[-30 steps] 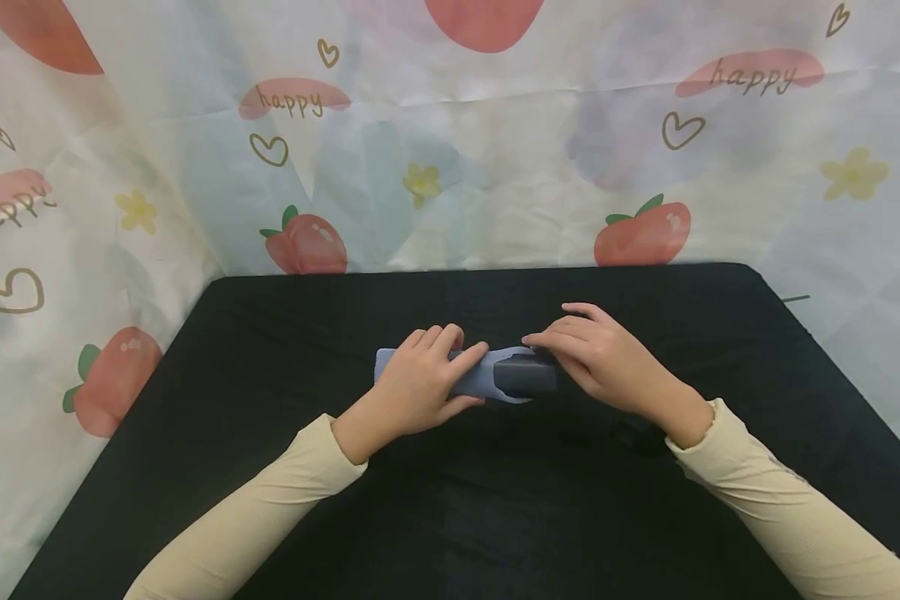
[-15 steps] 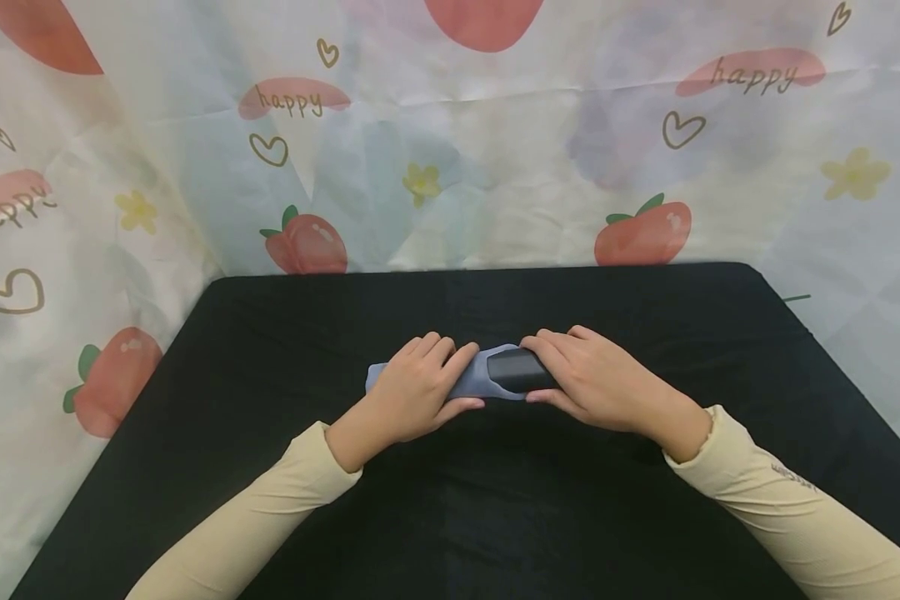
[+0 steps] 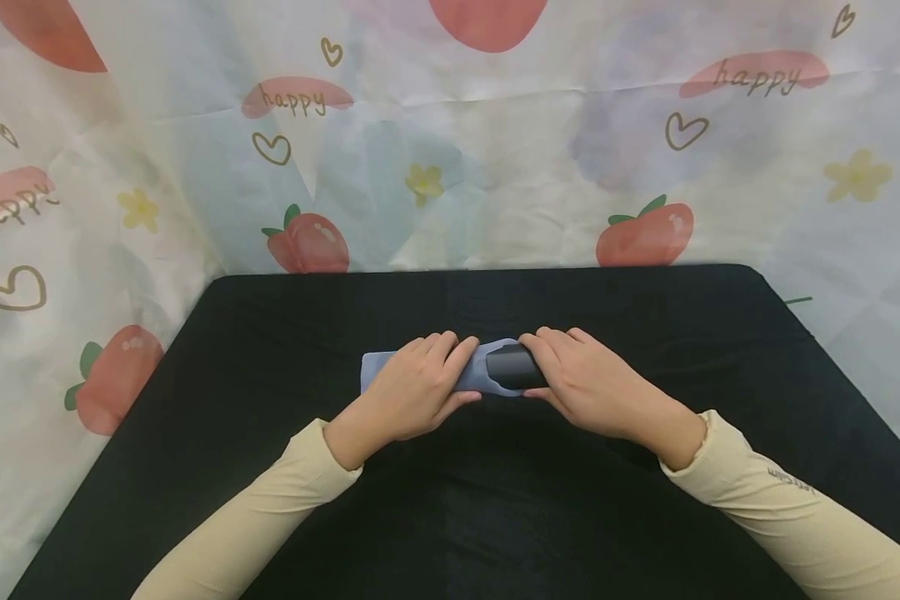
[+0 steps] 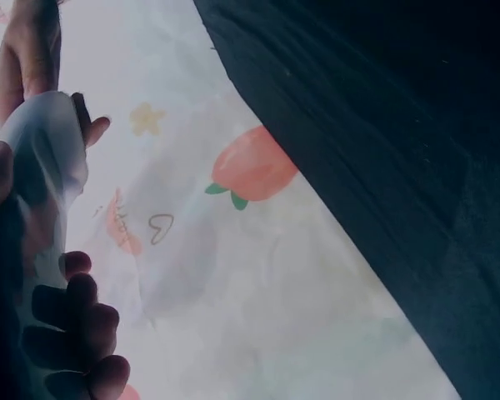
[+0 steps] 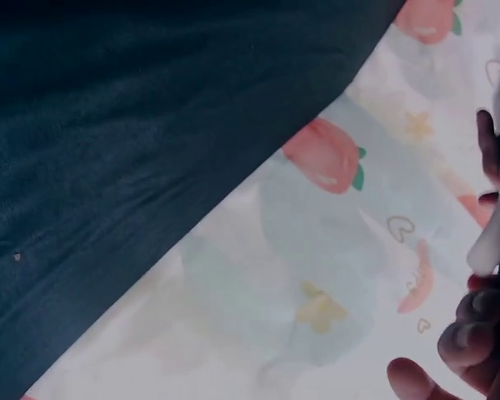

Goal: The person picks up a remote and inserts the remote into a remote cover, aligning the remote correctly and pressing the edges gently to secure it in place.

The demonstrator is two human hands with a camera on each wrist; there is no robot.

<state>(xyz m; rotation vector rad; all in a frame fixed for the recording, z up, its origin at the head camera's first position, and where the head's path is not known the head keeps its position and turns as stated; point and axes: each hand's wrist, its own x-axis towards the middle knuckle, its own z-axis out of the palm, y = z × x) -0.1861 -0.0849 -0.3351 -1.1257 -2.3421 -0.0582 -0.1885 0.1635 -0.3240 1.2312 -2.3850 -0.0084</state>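
Observation:
Above the black table, both hands hold a long blue-grey object (image 3: 472,373) with a dark, smooth section (image 3: 512,367) set into its right part; its kind is unclear. My left hand (image 3: 412,390) grips the blue-grey left part, fingers over the top and thumb on the near side. The right hand (image 3: 596,379) clasps the dark end, whose tip is hidden under the palm. In the left wrist view the blue-grey body (image 4: 54,137) looks glossy, with the left hand's curled fingers (image 4: 92,325) round it. The right wrist view catches the right hand's fingers (image 5: 471,333) at its edge.
A black cloth covers the table (image 3: 450,517). Behind it and on the left hangs a pale curtain (image 3: 495,167) printed with fruit, flowers, hearts and lettering. A tiny light speck (image 5: 17,257) lies on the black cloth in the right wrist view.
The right hand has come down from lightly touching the dark end to gripping it with fingers and thumb. The object and left hand have shifted slightly left.

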